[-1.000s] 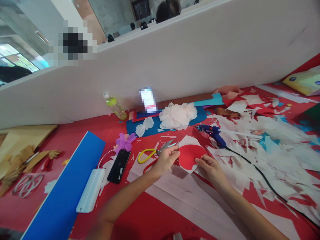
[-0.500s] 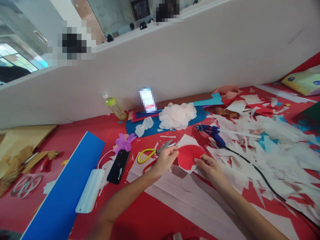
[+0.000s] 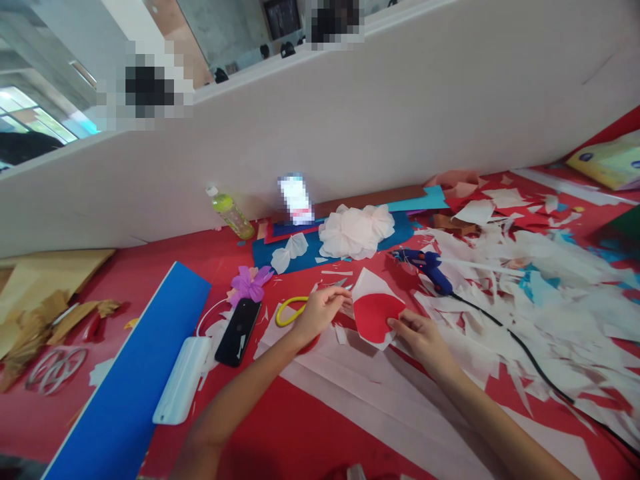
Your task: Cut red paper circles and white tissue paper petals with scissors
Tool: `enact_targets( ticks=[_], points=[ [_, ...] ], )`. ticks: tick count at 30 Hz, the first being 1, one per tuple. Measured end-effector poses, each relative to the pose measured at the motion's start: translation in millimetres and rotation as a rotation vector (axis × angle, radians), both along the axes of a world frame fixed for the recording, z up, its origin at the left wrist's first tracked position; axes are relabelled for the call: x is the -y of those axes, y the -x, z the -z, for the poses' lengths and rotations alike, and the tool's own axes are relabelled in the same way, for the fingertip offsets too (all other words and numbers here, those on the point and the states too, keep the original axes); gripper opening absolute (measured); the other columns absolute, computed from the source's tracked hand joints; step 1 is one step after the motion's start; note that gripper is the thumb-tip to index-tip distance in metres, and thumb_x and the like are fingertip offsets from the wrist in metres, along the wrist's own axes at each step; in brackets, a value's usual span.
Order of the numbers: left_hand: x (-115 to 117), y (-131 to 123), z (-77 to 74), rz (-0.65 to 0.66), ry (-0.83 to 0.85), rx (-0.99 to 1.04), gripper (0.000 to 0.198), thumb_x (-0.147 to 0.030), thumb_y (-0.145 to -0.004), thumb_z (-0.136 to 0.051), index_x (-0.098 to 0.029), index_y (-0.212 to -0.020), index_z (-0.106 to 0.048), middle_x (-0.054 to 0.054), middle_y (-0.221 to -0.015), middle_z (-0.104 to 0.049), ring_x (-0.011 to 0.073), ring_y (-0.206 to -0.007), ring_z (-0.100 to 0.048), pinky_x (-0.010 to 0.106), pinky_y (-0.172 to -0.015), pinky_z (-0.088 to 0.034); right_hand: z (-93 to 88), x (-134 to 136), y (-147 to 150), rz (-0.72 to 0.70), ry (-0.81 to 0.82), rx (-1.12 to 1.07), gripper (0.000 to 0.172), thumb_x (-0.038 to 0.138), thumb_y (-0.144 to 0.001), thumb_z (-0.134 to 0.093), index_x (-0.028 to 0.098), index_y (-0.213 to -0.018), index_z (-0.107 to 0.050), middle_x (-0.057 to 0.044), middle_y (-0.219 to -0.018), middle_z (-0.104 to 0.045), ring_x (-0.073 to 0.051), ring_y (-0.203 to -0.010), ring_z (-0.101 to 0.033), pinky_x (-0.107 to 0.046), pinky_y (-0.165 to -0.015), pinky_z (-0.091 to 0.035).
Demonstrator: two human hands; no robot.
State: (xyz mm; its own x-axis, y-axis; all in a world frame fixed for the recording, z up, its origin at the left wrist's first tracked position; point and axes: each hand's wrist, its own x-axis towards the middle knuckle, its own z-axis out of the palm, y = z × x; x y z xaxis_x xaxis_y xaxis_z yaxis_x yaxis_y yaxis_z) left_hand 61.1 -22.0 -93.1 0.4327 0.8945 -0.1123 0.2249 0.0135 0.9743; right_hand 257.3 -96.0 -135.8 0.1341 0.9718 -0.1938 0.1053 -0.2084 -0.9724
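Observation:
Between thumb and fingers, my right hand [image 3: 417, 333] pinches the lower right edge of a red paper petal shape [image 3: 375, 317]. Behind it is a white paper piece [image 3: 366, 281], its edges showing above and below the red. Just left of these papers, my left hand [image 3: 323, 310] is off them, its fingers loosely bent and apart with nothing seen in them. Scissors with a yellow handle [image 3: 285, 313] lie beneath my left hand, which hides most of the blades. A long strip of pale pink paper [image 3: 360, 393] lies on the red table under both hands.
A blue hot glue gun [image 3: 425, 267] with a black cord lies at right beside heaped white scraps [image 3: 500, 293]. Behind are a pale paper flower [image 3: 355, 231], a bottle [image 3: 231, 215] and a lit phone [image 3: 296, 200]. A black phone [image 3: 239, 333], power bank [image 3: 183, 380] and blue board [image 3: 130, 373] lie left.
My left hand has let go of the paper's left edge and moved slightly left, over the scissors. My right hand still holds the red and white papers.

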Motion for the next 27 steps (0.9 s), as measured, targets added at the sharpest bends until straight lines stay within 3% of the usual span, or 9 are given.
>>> enact_targets(
  ticks=[3, 7, 10, 15, 17, 22, 27],
  points=[
    [-6, 16, -3.7, 0.025, -0.140, -0.233, 0.026, -0.024, -0.085, -0.039, -0.017, -0.098, -0.061, 0.006, -0.094, -0.068, 0.0165, -0.085, -0.065, 0.026, -0.072, -0.050, -2.8, -1, 0, -0.016, -0.047, 0.069, 0.043, 0.055, -0.070, -0.054, 0.022, -0.050, -0.036, 0.006, -0.046, -0.032, -0.008, -0.042, -0.027, -0.023, -0.040, -0.019],
    [-7, 37, -14.7, 0.063, -0.441, -0.864, 0.026, -0.023, -0.087, -0.039, -0.022, -0.097, -0.062, 0.003, -0.096, -0.068, 0.0178, -0.090, -0.062, 0.028, -0.078, -0.045, -1.9, 0, -2, -0.008, -0.126, 0.208, 0.041, 0.052, -0.075, -0.050, 0.021, -0.051, -0.037, 0.006, -0.046, -0.032, -0.009, -0.043, -0.031, -0.023, -0.041, -0.023],
    [1, 48, -19.2, 0.127, -0.476, -1.141, 0.023, -0.027, -0.088, -0.040, -0.022, -0.097, -0.060, 0.004, -0.099, -0.065, 0.0196, -0.093, -0.060, 0.029, -0.077, -0.045, 0.8, 3, -5, 0.003, -0.249, 0.377, 0.038, 0.044, -0.081, -0.046, 0.021, -0.052, -0.040, 0.005, -0.044, -0.037, -0.010, -0.041, -0.036, -0.023, -0.039, -0.026],
    [15, 58, -12.8, 0.192, -0.525, -1.280, 0.035, -0.040, -0.084, -0.050, -0.021, -0.113, -0.050, 0.008, -0.112, -0.055, 0.0248, -0.103, -0.054, 0.033, -0.080, -0.045, -0.2, 8, -9, -0.031, -0.799, 0.764, 0.021, 0.018, -0.086, -0.043, 0.018, -0.075, -0.060, -0.002, -0.060, -0.063, -0.012, -0.052, -0.057, -0.023, -0.052, -0.044],
    [16, 61, -8.6, 0.172, -0.502, -1.318, 0.041, -0.042, -0.083, -0.050, -0.020, -0.119, -0.046, 0.009, -0.114, -0.053, 0.0256, -0.102, -0.054, 0.034, -0.077, -0.046, -1.8, 9, -10, -0.031, -0.928, 0.872, 0.020, 0.012, -0.086, -0.043, 0.018, -0.086, -0.062, -0.004, -0.068, -0.068, -0.013, -0.060, -0.063, -0.023, -0.059, -0.048],
    [13, 62, -6.4, 0.214, -0.490, -1.366, 0.042, -0.039, -0.083, -0.049, -0.017, -0.119, -0.046, 0.011, -0.115, -0.053, 0.0280, -0.103, -0.055, 0.037, -0.081, -0.046, -2.5, 8, -12, 0.007, -0.965, 0.866, 0.023, 0.008, -0.084, -0.043, 0.019, -0.091, -0.062, -0.004, -0.074, -0.070, -0.013, -0.063, -0.065, -0.023, -0.061, -0.051],
    [9, 56, -12.6, 0.254, -0.418, -1.401, 0.035, -0.034, -0.079, -0.050, -0.014, -0.108, -0.051, 0.012, -0.106, -0.057, 0.0286, -0.095, -0.059, 0.037, -0.078, -0.047, 0.9, 10, -14, 0.038, -0.816, 0.744, 0.020, 0.017, -0.086, -0.044, 0.019, -0.089, -0.064, -0.003, -0.068, -0.068, -0.013, -0.056, -0.062, -0.023, -0.052, -0.048]
  ],
)
